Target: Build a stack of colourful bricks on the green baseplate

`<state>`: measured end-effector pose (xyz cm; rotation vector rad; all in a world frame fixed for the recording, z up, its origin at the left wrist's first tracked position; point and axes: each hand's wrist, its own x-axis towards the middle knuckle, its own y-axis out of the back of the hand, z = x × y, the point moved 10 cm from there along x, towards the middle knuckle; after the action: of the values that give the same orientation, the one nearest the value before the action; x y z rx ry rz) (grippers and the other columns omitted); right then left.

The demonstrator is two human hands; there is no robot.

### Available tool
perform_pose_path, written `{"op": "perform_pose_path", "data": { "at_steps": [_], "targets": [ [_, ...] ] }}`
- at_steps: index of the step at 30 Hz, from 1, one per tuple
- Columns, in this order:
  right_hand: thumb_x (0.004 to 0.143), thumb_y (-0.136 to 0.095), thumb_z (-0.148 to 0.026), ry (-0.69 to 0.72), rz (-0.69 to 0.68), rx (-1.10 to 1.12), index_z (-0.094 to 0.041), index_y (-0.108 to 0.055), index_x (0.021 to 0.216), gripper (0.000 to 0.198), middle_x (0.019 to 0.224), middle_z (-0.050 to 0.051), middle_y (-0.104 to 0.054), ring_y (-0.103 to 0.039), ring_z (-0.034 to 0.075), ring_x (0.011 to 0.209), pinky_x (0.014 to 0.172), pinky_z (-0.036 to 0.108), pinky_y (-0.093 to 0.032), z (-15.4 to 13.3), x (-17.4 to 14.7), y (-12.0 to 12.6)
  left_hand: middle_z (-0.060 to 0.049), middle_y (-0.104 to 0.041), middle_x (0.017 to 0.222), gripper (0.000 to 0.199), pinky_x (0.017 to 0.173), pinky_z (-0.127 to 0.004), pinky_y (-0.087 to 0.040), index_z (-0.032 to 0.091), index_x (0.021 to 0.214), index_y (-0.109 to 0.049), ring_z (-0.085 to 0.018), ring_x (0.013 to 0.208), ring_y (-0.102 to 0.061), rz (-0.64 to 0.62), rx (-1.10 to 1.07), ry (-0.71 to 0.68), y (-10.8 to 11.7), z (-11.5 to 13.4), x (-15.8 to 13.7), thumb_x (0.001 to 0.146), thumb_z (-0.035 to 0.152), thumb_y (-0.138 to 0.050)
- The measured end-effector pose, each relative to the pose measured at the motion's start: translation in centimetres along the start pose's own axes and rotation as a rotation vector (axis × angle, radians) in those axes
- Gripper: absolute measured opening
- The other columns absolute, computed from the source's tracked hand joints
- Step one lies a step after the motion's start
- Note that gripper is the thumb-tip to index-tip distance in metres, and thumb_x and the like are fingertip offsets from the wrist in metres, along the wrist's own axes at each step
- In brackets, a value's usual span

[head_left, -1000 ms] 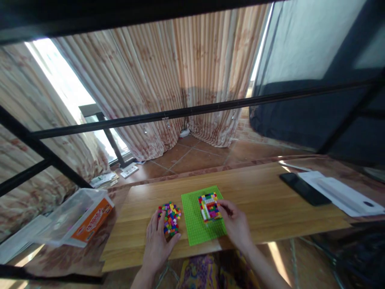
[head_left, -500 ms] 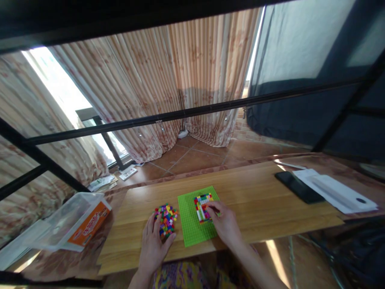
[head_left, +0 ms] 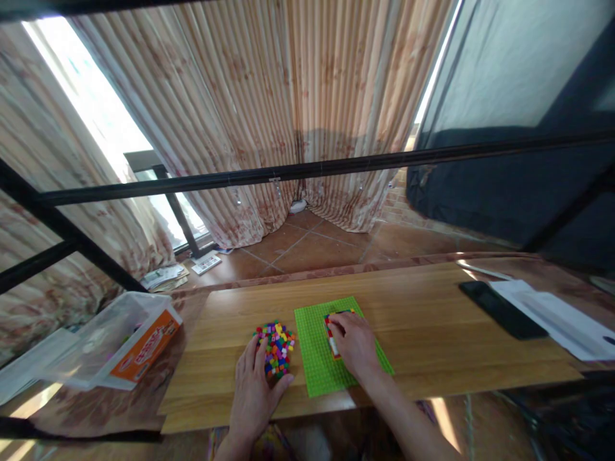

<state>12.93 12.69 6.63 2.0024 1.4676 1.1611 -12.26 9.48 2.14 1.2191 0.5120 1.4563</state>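
Observation:
A loose pile of small colourful toy bricks lies on the wooden table. My left hand rests at the pile's near left side, fingers spread and thumb apart, holding nothing visible. To the right of the pile lies a green studded baseplate. On it sits a rectangular build of bricks, with red, white, yellow and blue showing at its edges. My right hand covers most of this build, thumb and fingers pinched together at its upper left. Whatever is between those fingertips is hidden.
A clear plastic box with an orange label stands left of the table. A black phone and white papers lie at the table's right end. A black metal bar crosses beyond the table, in front of the curtains.
My right hand has shifted up and left over the build, covering more of it. The left hand stays by the pile. The whole view has tilted slightly.

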Motion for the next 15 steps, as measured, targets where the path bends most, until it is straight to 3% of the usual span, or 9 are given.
{"op": "perform_pose_path", "data": {
  "at_steps": [7, 15],
  "targets": [
    [0.089, -0.054, -0.022, 0.027, -0.028, 0.066, -0.026, -0.074, 0.09, 0.02, 0.092, 0.005, -0.074, -0.064, 0.021, 0.087, 0.086, 0.036, -0.045, 0.2, 0.0, -0.1, -0.016, -0.039, 0.151, 0.08, 0.108, -0.056, -0.038, 0.023, 0.15, -0.03, -0.034, 0.134, -0.043, 0.002, -0.036, -0.002, -0.1, -0.1, -0.1, 0.082, 0.048, -0.064],
    [0.088, -0.052, -0.025, -0.062, -0.022, 0.201, -0.024, -0.074, 0.091, 0.022, 0.093, 0.006, -0.075, -0.067, 0.022, 0.088, 0.087, 0.038, -0.049, 0.9, 0.1, 0.3, -0.015, -0.04, 0.15, 0.077, 0.107, -0.056, -0.04, 0.022, 0.147, -0.034, -0.035, 0.135, -0.041, 0.02, -0.042, -0.006, -0.4, -0.6, -0.3, 0.081, 0.048, -0.064]
  ]
}}
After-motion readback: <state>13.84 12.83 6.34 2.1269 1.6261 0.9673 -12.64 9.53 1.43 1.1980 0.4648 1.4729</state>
